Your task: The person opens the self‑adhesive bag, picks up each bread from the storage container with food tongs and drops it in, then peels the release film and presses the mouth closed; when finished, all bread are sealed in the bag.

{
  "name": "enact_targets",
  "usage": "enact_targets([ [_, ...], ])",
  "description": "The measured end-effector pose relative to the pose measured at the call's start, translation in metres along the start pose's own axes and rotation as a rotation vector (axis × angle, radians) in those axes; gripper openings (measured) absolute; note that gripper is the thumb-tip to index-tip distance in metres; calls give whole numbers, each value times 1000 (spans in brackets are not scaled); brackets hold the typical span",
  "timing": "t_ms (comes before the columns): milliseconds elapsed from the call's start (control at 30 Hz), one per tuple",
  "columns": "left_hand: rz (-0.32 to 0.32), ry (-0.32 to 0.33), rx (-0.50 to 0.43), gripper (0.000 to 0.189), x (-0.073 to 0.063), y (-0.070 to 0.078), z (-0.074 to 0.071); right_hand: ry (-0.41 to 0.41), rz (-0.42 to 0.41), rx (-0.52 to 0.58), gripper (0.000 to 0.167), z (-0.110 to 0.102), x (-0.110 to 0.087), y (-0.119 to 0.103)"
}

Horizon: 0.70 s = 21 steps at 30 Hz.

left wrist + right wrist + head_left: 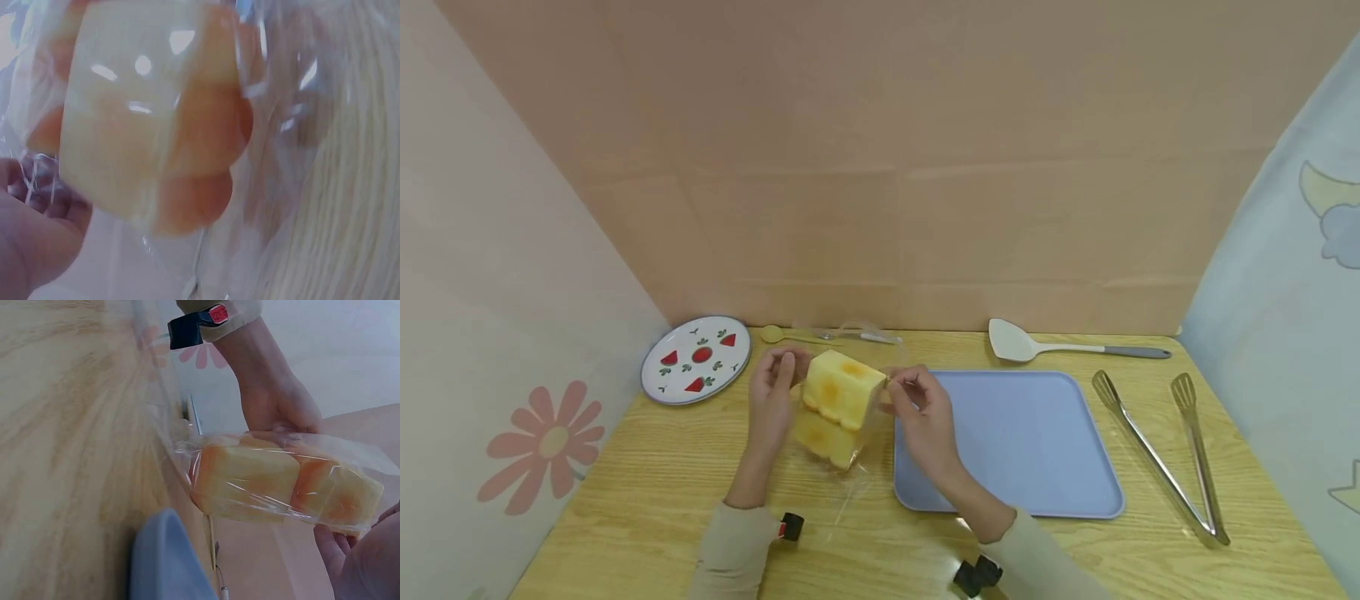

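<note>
Slices of thick toast-like bread [842,392], pale yellow with browned patches, sit inside a clear plastic bag [369,453] held above the table. My left hand [771,396] holds the bag's left side, its thumb up. On the right, my right hand [928,421] pinches the bag's edge between thumb and fingers. Close up in the left wrist view, the bread [150,112] shows through shiny, wrinkled film. The bag's loose lower end hangs toward the table, and some fingertips are hidden behind the bag.
A blue tray [1015,442] lies beneath and right of my right hand. Metal tongs [1165,475] rest farther right, with a white spatula [1015,342] behind the tray. A watermelon-patterned plate [677,379] stands at the back left, near a yellow spoon [772,334].
</note>
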<state>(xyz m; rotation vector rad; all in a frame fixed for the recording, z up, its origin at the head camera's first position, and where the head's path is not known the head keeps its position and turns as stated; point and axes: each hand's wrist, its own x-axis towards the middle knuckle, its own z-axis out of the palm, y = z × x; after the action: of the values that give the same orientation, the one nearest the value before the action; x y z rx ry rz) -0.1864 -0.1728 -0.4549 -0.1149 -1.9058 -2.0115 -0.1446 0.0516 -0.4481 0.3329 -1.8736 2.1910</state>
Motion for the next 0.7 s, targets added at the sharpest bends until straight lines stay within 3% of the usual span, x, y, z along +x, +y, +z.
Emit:
enact_targets([
  [133,69,17,-71,20,1,3,-6,-29,-18,-12,8,-1,4,-8],
  [300,187,62,-112,25,2,4,-7,-59,-54,-16,9,2,7,-17],
  [433,263,68,-154,23,3,1,-8,-44,-53,-13,8,4,8,-19],
  [567,267,160,-234,22,4,2,-6,-14,-53,-16,7,5,8,-18],
  [700,249,236,-307,25,2,6,-2,7,-136,-91,6,4,7,-15],
])
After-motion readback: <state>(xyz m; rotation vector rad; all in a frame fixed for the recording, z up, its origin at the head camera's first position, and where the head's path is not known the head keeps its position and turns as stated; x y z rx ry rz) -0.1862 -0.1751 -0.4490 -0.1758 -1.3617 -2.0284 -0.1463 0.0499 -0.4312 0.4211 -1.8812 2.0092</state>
